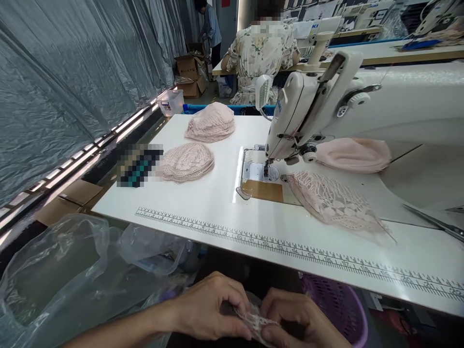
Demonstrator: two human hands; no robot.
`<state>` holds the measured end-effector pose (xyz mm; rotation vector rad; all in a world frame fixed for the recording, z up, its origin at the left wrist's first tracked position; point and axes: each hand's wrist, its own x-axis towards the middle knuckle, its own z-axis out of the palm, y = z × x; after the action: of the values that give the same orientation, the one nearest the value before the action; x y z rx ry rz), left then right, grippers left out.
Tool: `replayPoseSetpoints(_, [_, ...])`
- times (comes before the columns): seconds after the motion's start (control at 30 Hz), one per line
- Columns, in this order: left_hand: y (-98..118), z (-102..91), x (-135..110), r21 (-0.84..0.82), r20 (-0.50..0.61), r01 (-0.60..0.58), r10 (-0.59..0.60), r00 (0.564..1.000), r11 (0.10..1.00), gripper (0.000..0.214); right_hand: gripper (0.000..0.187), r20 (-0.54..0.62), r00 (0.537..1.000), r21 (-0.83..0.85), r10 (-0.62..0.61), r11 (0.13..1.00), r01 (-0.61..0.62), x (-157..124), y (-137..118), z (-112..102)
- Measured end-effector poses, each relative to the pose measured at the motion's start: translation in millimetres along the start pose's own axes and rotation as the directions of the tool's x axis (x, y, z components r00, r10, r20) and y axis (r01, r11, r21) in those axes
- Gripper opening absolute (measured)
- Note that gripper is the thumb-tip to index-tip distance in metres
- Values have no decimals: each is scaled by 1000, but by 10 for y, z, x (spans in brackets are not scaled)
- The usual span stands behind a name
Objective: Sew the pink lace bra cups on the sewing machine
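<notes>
Below the table's front edge, my left hand [217,309] and my right hand [290,314] pinch a small piece of pale lace [255,319] between them. Much of that piece is hidden behind the fingers. Above, on the white table [203,208], a pink lace piece [333,198] lies to the right of the sewing machine's [290,111] needle plate. Two stacks of lace pieces rest at the left: a nearer stack [188,162] and a farther stack [210,122]. A smooth pink fabric piece [355,154] sits under the machine's arm.
Scissors [435,220] lie at the table's right edge. A printed ruler [268,241] runs along the front. Beneath the table are a purple basket [337,304] and clear plastic bags [72,270]. Someone in a floral top [264,53] sits ahead; another person [211,29] stands farther back.
</notes>
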<state>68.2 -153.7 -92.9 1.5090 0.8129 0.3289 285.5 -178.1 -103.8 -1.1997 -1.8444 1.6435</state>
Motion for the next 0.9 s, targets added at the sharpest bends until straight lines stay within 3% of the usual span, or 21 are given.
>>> replayPoseSetpoints(0.2, [22, 16, 35, 160, -84, 32, -18, 996, 987, 15, 32, -67, 998, 61, 9, 998, -5, 35, 105, 0])
replayPoseSetpoints(0.27, [12, 10, 47, 178, -49, 77, -69, 996, 981, 26, 32, -72, 997, 86, 15, 996, -8, 28, 110, 8])
replayPoseSetpoints(0.37, [-2, -9, 59, 151, -8, 175, -176, 984, 973, 40, 32, -50, 998, 121, 27, 992, -21, 8, 99, 18])
replayPoseSetpoints(0.43, [-7, -13, 66, 113, -49, 213, -208, 977, 971, 32, 32, -39, 999, 129, 33, 991, -28, -6, 90, 21])
replayPoseSetpoints(0.5, [-18, -4, 74, 27, -73, 216, -214, 974, 976, 30, 28, -42, 998, 128, 51, 991, -45, -17, 79, 24])
replayPoseSetpoints(0.63, [-63, 34, 75, -114, -35, 192, -197, 980, 975, 48, 21, -55, 995, 125, 79, 990, -72, -25, 53, 20])
replayPoseSetpoints(0.9, [-53, 50, 31, -6, -74, 214, -214, 974, 977, 44, 21, -67, 995, 55, 79, 996, -76, -12, 9, 12])
